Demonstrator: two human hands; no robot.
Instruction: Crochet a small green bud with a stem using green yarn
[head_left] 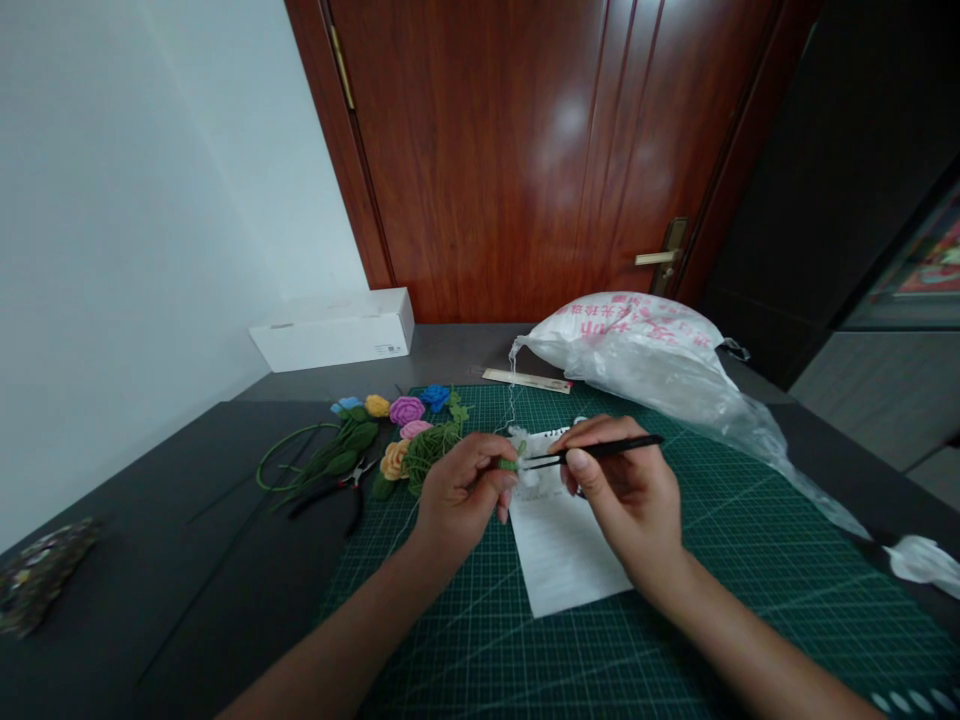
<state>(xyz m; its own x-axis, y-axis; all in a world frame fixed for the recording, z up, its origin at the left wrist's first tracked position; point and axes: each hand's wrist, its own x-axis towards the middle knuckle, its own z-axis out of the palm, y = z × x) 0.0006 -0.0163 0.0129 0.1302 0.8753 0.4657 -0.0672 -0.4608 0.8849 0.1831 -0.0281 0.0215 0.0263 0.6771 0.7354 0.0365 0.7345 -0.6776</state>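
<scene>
My left hand (pixel 466 487) pinches a small green crocheted piece (pixel 508 464) between thumb and fingers. White fluffy stuffing (pixel 529 476) shows at the piece's right side. In my right hand (pixel 628 490) is a pair of black-handled tweezers (pixel 611 447), held like a pen. Their pale tips point left and reach the stuffing beside the green piece. Below both hands lies a white sheet of paper (pixel 566 560) on a green cutting mat (pixel 465 610). The inside of the green piece is hidden by my fingers.
Crocheted flowers (pixel 407 410), green yarn (pixel 429 458) and black-handled pliers (pixel 358 483) lie to the left. A ruler (pixel 527 380) rests at the back. Behind my right hand sits a large plastic bag (pixel 630 335). A white box (pixel 334 330) stands against the wall.
</scene>
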